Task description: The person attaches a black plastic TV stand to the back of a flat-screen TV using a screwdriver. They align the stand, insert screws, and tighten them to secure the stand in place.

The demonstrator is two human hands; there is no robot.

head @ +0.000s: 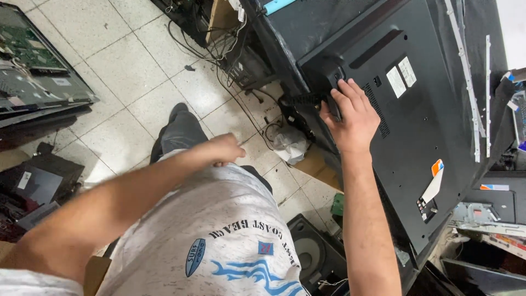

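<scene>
Black plastic fills the upper right of the head view: a television back panel (416,109) lying face down, its long axis running from top centre toward bottom right. The right hand (350,115) rests on its near left corner, fingers curled around a dark power cord plug (315,100) at the edge. The left hand (226,149) is loosely clenched and holds nothing, well apart over the tiled floor (126,82). The plug's socket is hidden under the fingers.
</scene>
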